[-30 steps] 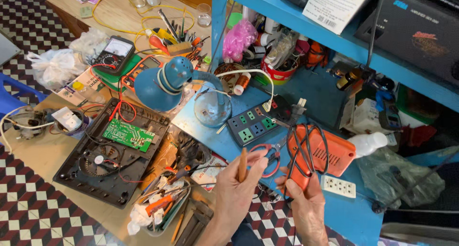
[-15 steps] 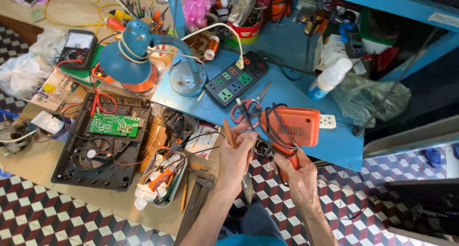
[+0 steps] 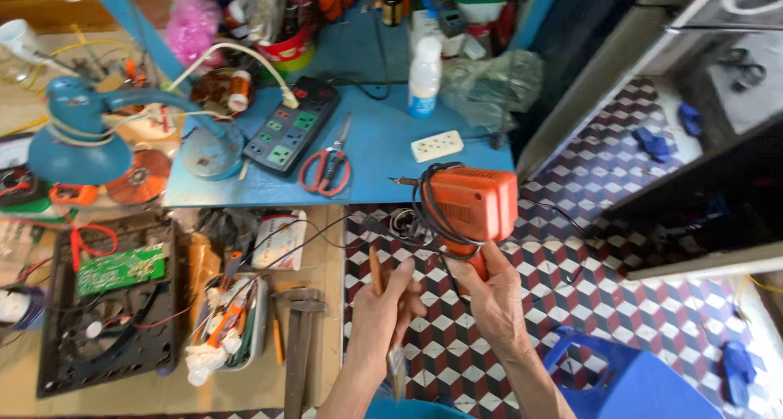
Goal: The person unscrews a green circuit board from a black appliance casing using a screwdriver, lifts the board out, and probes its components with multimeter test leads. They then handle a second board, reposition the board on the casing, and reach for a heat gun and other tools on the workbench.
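My right hand (image 3: 492,298) grips the handle of an orange soldering gun (image 3: 475,204), held upright over the checkered floor just off the front edge of the blue table (image 3: 383,154). A black cord (image 3: 426,215) is wound around the gun's body, and its metal tip points left. My left hand (image 3: 383,315) is closed around a thin brush-like tool with a wooden handle (image 3: 374,269), held upright beside the gun; pale bristles show below the fist. The two hands are close together, nearly touching.
On the blue table lie red-handled scissors (image 3: 326,171), a black power strip (image 3: 286,130), a white socket (image 3: 436,146) and a white bottle (image 3: 424,77). At left are a blue desk lamp (image 3: 77,142), an opened black casing with a green circuit board (image 3: 119,269) and a tool tray (image 3: 232,315). A blue stool (image 3: 632,380) stands lower right.
The orange soldering gun has come off the blue table and toward me, now held over the floor. My left hand has followed with the thin tool. The view has swung right.
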{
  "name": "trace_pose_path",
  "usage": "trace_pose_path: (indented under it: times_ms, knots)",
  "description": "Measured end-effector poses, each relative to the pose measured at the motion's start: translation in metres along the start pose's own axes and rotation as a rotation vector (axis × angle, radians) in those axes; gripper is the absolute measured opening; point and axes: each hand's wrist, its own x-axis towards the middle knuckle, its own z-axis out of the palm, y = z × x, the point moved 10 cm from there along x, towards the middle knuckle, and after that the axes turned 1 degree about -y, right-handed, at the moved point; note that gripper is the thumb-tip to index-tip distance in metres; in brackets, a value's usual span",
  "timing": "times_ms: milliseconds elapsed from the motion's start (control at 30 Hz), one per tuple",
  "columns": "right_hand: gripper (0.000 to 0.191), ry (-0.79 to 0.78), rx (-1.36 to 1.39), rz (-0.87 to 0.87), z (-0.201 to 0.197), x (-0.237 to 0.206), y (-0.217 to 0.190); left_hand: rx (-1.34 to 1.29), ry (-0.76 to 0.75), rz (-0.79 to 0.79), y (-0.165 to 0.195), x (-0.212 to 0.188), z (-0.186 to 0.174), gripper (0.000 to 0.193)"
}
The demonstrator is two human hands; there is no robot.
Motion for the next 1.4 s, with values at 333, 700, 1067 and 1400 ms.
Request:
trace_pose_path:
  times_ms: [333,700,1067,1400]
  knots:
    - [0.029,0.192,0.039,0.055,-0.118,-0.130,0.020,1.004,-0.192,1.004,0.009,-0.131,0.160,0.027]
    - [0.041,0.256,0.020,0.106,-0.208,-0.215,0.034,1.110,-0.646,1.006,-0.076,-0.163,0.248,0.018]
    - [0.060,0.296,-0.411,0.006,-0.209,-0.206,0.040,0.336,-0.499,-0.224,-0.120,-0.127,0.223,0.035]
    - [0.064,0.250,-0.589,-0.294,-0.183,-0.213,0.010,0.102,-0.671,-0.328,-0.066,-0.168,0.251,0.024]
